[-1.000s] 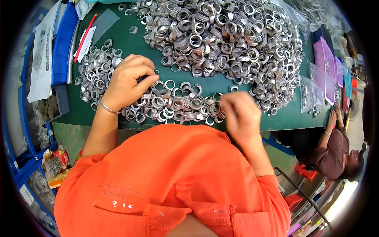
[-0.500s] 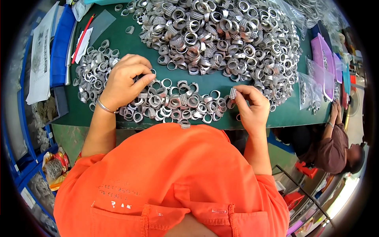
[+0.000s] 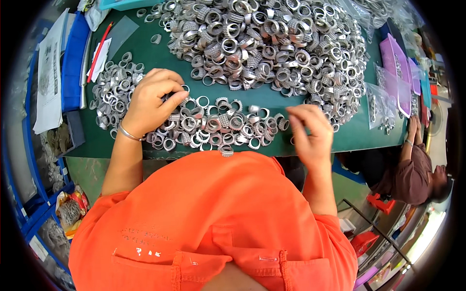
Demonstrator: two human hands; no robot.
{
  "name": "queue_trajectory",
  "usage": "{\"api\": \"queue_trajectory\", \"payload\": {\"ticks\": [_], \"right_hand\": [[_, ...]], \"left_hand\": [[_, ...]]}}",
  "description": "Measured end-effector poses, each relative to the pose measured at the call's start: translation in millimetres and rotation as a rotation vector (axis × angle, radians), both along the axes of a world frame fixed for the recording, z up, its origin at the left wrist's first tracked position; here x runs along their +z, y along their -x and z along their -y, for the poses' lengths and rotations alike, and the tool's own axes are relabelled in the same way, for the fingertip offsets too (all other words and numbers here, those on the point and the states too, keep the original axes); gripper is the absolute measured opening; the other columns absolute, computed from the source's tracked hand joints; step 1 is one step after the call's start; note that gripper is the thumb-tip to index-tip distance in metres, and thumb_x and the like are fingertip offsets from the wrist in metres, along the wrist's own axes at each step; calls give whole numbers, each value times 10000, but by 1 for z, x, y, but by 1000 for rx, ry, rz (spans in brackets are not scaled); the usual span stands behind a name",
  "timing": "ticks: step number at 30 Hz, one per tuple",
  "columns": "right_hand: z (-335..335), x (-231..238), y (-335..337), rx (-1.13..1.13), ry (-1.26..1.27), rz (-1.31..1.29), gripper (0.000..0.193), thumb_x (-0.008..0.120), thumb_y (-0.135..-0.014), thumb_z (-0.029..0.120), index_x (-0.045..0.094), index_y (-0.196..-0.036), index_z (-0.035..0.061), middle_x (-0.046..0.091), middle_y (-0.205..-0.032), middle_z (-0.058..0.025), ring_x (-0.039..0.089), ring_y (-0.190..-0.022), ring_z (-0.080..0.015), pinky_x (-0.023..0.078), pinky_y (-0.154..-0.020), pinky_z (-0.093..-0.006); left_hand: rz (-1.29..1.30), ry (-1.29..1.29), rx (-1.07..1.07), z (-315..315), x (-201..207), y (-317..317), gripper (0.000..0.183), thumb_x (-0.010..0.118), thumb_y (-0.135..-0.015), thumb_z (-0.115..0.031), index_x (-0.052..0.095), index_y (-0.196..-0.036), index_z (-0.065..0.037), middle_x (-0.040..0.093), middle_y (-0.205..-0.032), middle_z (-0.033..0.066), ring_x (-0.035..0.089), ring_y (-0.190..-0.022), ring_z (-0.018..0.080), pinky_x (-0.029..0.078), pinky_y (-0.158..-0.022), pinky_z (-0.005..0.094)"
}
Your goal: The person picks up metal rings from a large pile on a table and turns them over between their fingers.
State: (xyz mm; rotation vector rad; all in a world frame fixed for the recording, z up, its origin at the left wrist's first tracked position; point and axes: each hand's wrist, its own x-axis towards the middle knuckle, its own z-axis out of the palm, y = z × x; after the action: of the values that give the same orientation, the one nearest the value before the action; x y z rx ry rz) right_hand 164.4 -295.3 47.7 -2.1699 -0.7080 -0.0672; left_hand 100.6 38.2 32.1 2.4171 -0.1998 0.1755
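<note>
My left hand (image 3: 154, 103) rests over the left part of a near row of silver-grey metal rings (image 3: 213, 123). Its fingers are curled, with a ring (image 3: 186, 88) pinched at the thumb and index fingertips. To the right of that row, my right hand (image 3: 313, 136) is raised with thumb and fingers apart and nothing seen between them. A slightly blurred ring (image 3: 254, 109) shows above the row, left of my right hand. One ring (image 3: 226, 151) lies at the table's near edge, against my orange shirt.
A large heap of rings (image 3: 272, 43) covers the far side of the green table (image 3: 150, 53); a smaller pile (image 3: 114, 92) lies left. A red pencil (image 3: 100, 51) and blue bin (image 3: 73, 68) stand beyond it. Purple trays (image 3: 395, 72) and a person (image 3: 412, 169) are at right.
The ring that was between my right thumb and finger has left them, and those fingers have spread. A ring now shows blurred above the row. My left hand has hardly moved.
</note>
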Motion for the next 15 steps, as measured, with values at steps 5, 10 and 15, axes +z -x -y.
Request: {"api": "queue_trajectory", "payload": {"ticks": [5, 10, 15], "right_hand": [[41, 8, 9, -84, 191, -216, 149, 707, -783, -34, 677, -927, -11, 642, -834, -130, 637, -713, -243, 505, -634, -319], [40, 0, 21, -84, 258, -201, 149, 722, -780, -14, 664, -917, -15, 618, -794, -123, 616, -662, -248, 489, -588, -331], [28, -11, 20, -79, -104, -197, 184, 657, -780, -120, 626, -928, -15, 642, -899, -104, 642, -740, -172, 538, -657, -267]], "left_hand": [[26, 11, 13, 0, 0, -1, 106, 724, -795, -100, 669, -794, -10, 662, -906, 73, 599, -874, 262, 478, -771, 353], [12, 6, 6, 1, 1, -3, 109, 722, -800, -99, 666, -798, -6, 662, -907, 74, 601, -880, 260, 477, -779, 349], [4, 8, 6, 2, 2, -3, 110, 719, -805, -100, 664, -791, -6, 661, -903, 76, 599, -871, 259, 473, -769, 348]]}}
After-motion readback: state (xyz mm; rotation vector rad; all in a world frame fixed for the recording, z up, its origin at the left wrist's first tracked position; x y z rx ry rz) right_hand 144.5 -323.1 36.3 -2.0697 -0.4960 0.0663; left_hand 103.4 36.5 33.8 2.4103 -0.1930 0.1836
